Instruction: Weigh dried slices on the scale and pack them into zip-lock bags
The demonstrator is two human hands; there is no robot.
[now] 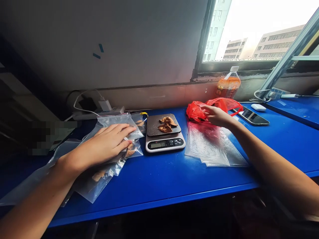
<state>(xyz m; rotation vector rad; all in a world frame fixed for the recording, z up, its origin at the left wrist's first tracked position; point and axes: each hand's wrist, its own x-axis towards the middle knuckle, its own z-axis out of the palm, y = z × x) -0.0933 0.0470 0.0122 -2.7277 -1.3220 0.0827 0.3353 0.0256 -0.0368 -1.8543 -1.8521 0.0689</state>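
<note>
My left hand lies flat, fingers stretched out, on a pile of clear zip bags; brown dried pieces show inside some of them. To its right stands a kitchen scale with a lit display whose digits I cannot read surely. Brown curled dried slices rest on its dark plate. My right hand is at a crumpled red plastic bag, fingers bent against the film and their tips partly hidden. Beneath that bag, flat clear bags are stacked on the table.
On the blue table, a phone and white earbud case lie at the right. An orange-labelled bottle stands by the window. A white charger with its cable sits in a power strip behind the left pile.
</note>
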